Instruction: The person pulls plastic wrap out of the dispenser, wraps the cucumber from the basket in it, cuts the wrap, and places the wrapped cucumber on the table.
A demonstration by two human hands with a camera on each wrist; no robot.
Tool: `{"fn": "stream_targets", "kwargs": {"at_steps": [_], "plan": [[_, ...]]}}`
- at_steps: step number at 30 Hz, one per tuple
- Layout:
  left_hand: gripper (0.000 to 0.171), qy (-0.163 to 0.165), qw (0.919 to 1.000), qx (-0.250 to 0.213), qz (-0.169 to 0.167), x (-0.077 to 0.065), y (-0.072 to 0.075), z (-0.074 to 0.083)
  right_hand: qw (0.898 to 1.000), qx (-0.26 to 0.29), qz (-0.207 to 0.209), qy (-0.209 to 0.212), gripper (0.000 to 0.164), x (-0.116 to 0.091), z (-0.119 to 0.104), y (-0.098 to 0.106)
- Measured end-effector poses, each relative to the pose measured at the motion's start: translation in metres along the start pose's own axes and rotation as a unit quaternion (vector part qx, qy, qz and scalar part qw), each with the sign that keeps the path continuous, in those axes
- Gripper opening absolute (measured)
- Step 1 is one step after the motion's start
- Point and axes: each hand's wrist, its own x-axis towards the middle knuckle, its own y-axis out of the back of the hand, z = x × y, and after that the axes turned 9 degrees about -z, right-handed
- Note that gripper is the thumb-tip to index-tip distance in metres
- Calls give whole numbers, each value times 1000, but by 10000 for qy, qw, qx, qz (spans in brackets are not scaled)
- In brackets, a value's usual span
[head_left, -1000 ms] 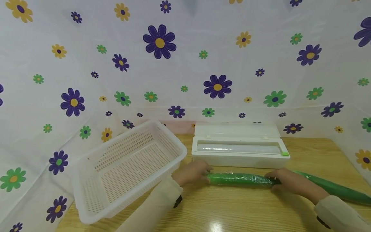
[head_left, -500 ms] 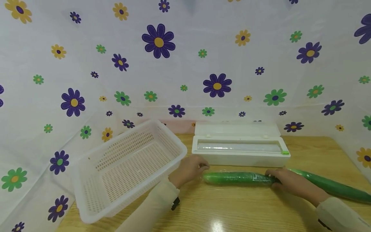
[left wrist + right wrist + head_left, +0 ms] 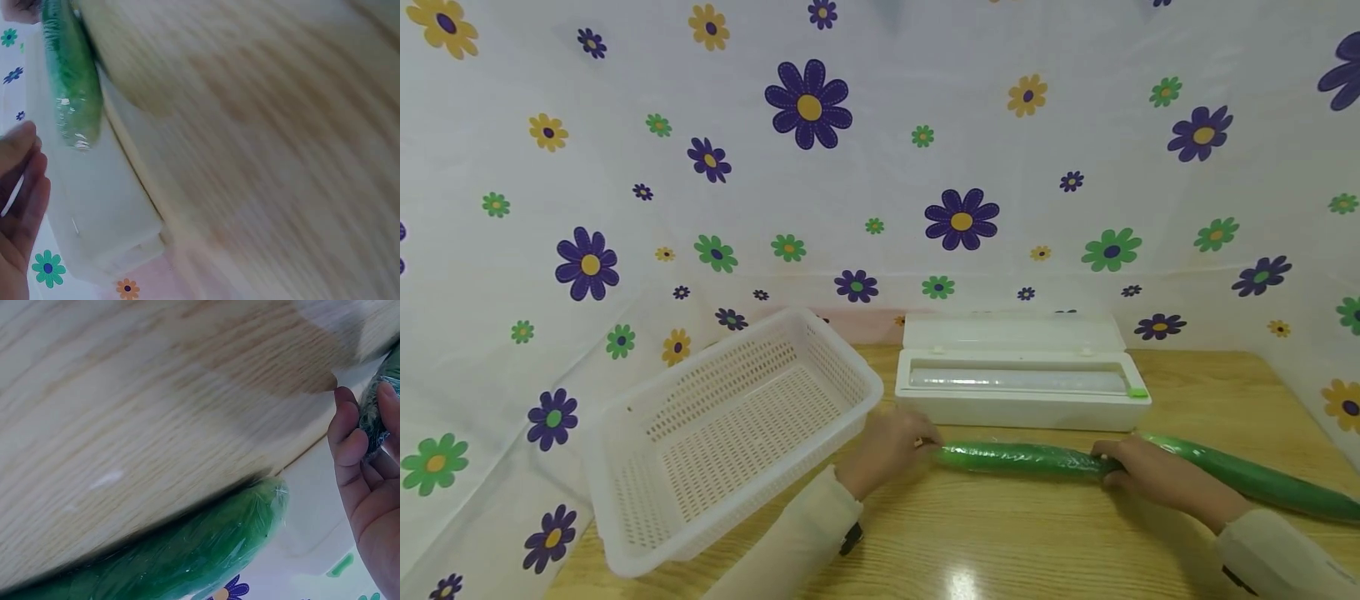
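A cucumber [image 3: 1015,457] in clear plastic wrap lies crosswise in front of a white box. My right hand [image 3: 1138,471] grips its dark right end, thumb and fingers around the wrapped tip [image 3: 375,415] in the right wrist view. At the pale left end, my left hand [image 3: 891,446] has thumb and fingertips drawn together, pinching at the loose end of the wrap. In the left wrist view, the thumb [image 3: 19,144] meets the fingers just beyond the cucumber's rounded end [image 3: 78,125]; the clear film between them hardly shows.
Behind the cucumber stands the white box [image 3: 1022,414], lid up, with a roll of cling film [image 3: 1015,381] inside. A second wrapped cucumber [image 3: 1255,475] lies to the right, beside my right wrist. A white perforated basket [image 3: 842,429] stands at the left on the wooden table [image 3: 1000,542].
My left hand came off the cucumber's left end, baring its pale tip, then moved back right against that end. The right hand keeps its grip on the other end.
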Motion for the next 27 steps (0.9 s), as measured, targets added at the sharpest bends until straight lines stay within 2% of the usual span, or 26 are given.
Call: {"fn": "stream_targets", "kwargs": {"at_steps": [4, 8, 14, 17, 19, 21, 24, 27], "plan": [[4, -542, 9978, 347, -167, -3, -3, -1, 9999, 53, -64, -97, 25, -1, -1, 3], [5, -932, 9935, 568, -326, -5, -5, -1, 9999, 65, -39, -113, 25, -1, -3, 5], [9, -1276, 9866, 874, -524, -4, -12, -2, 10000, -24, 74, 51, 22, -1, -2, 7], [7, -1386, 9847, 885, -576, -4, -14, -2, 9999, -49, 89, 64, 21, -1, -3, 7], [6, -1308, 9870, 641, -674, -3, -15, -2, 9999, -88, 96, 79, 21, -1, -3, 6], [4, -987, 9913, 324, -815, -2, -15, -2, 9999, -114, 94, 50, 22, -1, -4, 6], [27, -248, 9946, -34, -1007, 1, -14, 2, 9998, -181, 86, -28, 25, 0, -4, 5], [52, 120, 9927, 213, -1183, 7, -14, 8, 9995, -282, 84, -146, 28, 0, -4, 5]]}}
